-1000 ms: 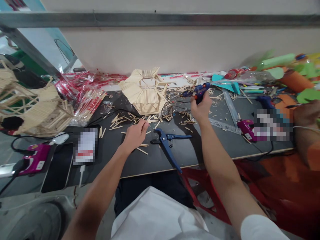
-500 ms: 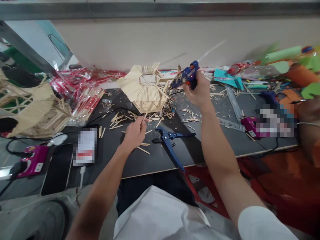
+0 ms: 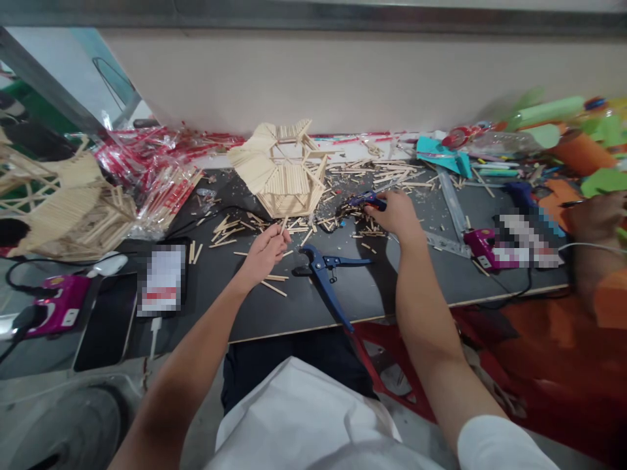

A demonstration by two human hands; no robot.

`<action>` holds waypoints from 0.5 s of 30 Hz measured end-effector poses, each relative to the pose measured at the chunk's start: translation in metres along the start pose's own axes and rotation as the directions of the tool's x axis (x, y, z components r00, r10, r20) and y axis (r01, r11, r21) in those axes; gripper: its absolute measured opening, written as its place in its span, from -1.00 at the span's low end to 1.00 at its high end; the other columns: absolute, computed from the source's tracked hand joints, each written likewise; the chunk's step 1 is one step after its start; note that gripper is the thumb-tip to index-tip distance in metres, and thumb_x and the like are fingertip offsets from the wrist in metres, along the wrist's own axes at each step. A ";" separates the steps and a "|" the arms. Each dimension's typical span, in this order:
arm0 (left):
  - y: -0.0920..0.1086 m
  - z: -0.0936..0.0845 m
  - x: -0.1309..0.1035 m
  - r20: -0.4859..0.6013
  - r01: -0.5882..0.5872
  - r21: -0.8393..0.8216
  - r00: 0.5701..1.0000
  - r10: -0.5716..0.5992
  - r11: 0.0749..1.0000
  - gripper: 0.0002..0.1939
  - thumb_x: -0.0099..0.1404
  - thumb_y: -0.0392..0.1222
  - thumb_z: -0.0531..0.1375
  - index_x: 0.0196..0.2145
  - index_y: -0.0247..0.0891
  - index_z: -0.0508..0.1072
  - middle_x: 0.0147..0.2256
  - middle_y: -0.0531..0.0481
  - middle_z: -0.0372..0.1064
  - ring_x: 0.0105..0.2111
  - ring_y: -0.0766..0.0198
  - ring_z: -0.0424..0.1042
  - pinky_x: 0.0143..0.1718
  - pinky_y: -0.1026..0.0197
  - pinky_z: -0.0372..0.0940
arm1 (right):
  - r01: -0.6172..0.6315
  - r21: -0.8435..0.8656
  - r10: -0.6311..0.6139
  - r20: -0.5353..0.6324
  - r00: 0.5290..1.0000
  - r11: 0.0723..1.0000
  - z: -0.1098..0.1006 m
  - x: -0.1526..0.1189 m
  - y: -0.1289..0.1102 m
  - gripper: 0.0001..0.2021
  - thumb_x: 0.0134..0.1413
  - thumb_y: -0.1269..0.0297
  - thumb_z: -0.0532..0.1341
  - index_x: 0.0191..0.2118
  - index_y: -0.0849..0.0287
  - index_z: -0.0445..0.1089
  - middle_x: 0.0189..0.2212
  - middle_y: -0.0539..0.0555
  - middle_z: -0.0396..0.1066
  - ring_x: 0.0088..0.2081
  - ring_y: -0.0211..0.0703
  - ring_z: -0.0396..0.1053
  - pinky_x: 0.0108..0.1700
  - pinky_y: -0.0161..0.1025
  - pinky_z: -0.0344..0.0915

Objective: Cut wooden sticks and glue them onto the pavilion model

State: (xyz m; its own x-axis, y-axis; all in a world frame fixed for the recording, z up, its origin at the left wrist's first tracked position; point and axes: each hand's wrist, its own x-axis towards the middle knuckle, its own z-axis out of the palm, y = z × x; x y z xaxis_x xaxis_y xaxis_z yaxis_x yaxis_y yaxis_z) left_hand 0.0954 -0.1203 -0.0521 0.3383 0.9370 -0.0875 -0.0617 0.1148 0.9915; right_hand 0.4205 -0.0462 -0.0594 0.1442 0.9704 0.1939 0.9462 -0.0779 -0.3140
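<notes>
My left hand (image 3: 267,251) pinches a short wooden stick (image 3: 283,225) in front of a many-sided model built of thin sticks (image 3: 287,179). To the right, my right hand (image 3: 396,212) has its fingers wrapped round the blue glue gun (image 3: 367,198), which is low over the table with its nozzle end pointing left. Loose cut sticks (image 3: 228,232) lie around the model's base. A blue cutter (image 3: 326,277) rests on the dark table (image 3: 375,287) between my forearms, its jaws apart.
At the left are another stick model (image 3: 73,215), a magenta power strip (image 3: 61,303) and two phones (image 3: 105,323). Red plastic wrappers (image 3: 132,163) lie behind. A clear ruler (image 3: 451,202) and a second magenta strip (image 3: 482,248) sit at the right, near another person's hand (image 3: 595,219).
My right hand has lowered the glue gun from beside the model down towards the table. My left hand still pinches the stick. The whole view has shifted slightly.
</notes>
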 end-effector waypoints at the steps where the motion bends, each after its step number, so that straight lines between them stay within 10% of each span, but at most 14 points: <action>1: 0.000 0.000 0.000 -0.005 -0.002 -0.013 1.000 0.002 1.000 -0.88 0.30 -0.15 0.10 -0.36 -0.24 0.28 -0.59 0.23 -0.03 -0.65 0.48 -0.11 -0.63 0.40 -0.17 | 0.029 0.043 -0.026 -0.067 0.997 0.999 -0.002 -0.001 -0.003 -0.70 0.07 0.18 0.29 -0.14 0.27 0.50 -0.12 0.35 0.50 -0.02 0.20 0.43 0.06 0.03 0.33; 8: 0.003 -0.002 -0.004 0.019 -0.073 -0.068 0.997 0.075 0.995 -0.76 0.37 -0.01 0.18 -0.21 -0.26 0.35 -0.54 0.14 0.30 -0.69 0.51 0.00 -0.66 0.41 -0.10 | 0.288 0.444 -0.135 -0.345 0.929 0.849 -0.023 -0.015 -0.046 -0.83 0.19 0.20 0.18 -0.22 0.14 0.47 -0.26 0.12 0.52 -0.37 -0.15 0.45 -0.26 -0.17 0.43; 15: 0.017 0.019 0.006 0.147 0.002 -0.231 0.989 0.033 0.973 -0.60 0.30 0.13 0.29 -0.27 -0.31 0.40 -0.30 -0.13 0.58 -0.75 0.52 0.16 -0.73 0.36 0.04 | 0.432 0.555 -0.370 -0.227 0.901 0.711 -0.054 0.017 -0.097 -0.87 0.18 0.20 0.26 -0.21 0.11 0.49 -0.32 0.05 0.53 -0.37 -0.20 0.43 -0.28 -0.22 0.40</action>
State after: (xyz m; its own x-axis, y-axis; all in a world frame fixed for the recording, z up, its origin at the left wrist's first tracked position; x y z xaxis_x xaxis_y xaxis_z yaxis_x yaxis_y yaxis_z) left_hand 0.1143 -0.1187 -0.0340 0.4705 0.8815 -0.0396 -0.2760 0.1897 0.9423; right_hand 0.3468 -0.0341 0.0243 -0.1540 0.8511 0.5019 0.5745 0.4904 -0.6554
